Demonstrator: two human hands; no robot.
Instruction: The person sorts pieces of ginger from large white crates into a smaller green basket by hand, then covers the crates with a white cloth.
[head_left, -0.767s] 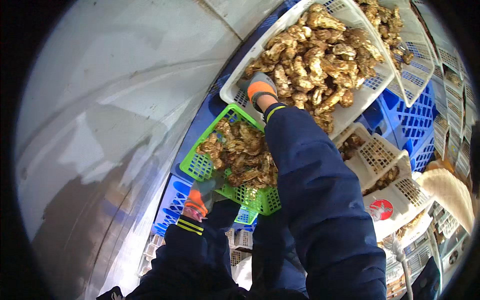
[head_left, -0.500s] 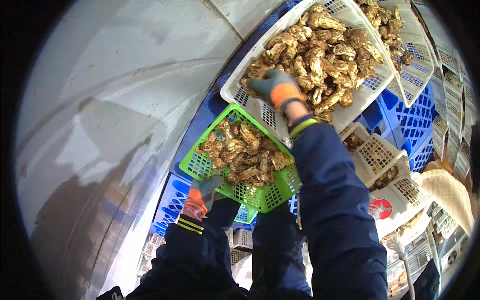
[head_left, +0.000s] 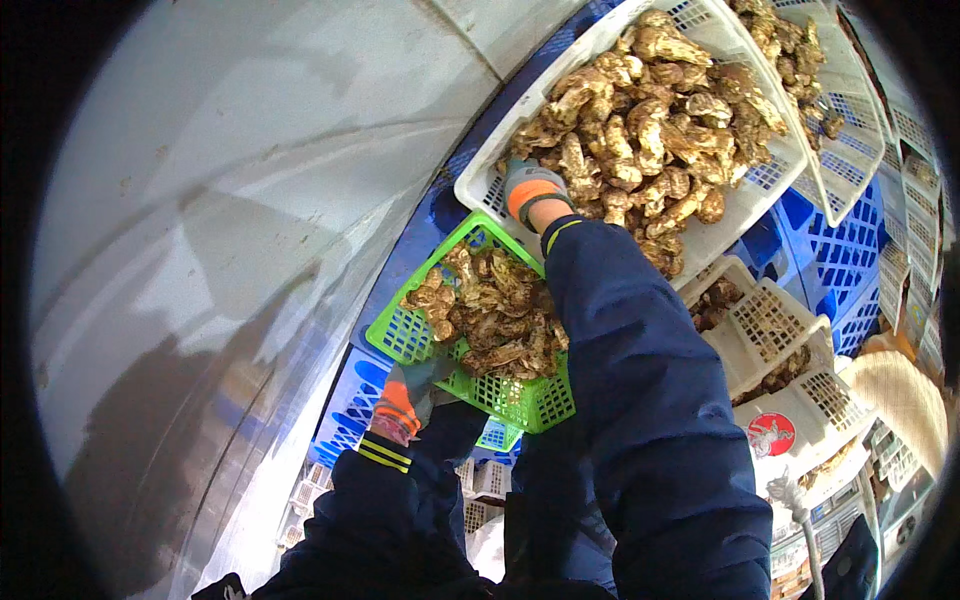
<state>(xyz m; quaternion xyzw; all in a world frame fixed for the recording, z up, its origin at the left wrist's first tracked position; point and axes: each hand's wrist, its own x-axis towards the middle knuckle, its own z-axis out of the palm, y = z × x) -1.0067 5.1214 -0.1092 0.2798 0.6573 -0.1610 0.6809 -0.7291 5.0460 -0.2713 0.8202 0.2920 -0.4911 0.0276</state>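
My left hand [head_left: 408, 392], in a grey glove with an orange cuff, grips the near left rim of a green plastic basket [head_left: 400, 338]. Brown, dirt-covered mushrooms [head_left: 495, 310] with thick stems lie in a loose pile in it. Beyond it stands a large white crate [head_left: 485, 185] heaped with similar mushrooms [head_left: 650, 130]. My right hand [head_left: 535, 192], gloved alike, reaches over the crate's near left edge against the pile. Its fingers are curled and partly hidden, so whatever they hold does not show. The right sleeve covers the basket's right side.
Another white crate [head_left: 850, 165] of mushrooms stands at the far right. Smaller cream baskets [head_left: 770, 318] sit nearer on the right. Blue slatted pallets [head_left: 835, 245] lie under the crates. On the left is a grey surface [head_left: 200, 230] with plastic sheeting along its edge.
My right hand has shifted from the mushroom pile toward the white crate's near left corner, and its fingers have curled. My left hand stays on the green basket. The view has shifted slightly.
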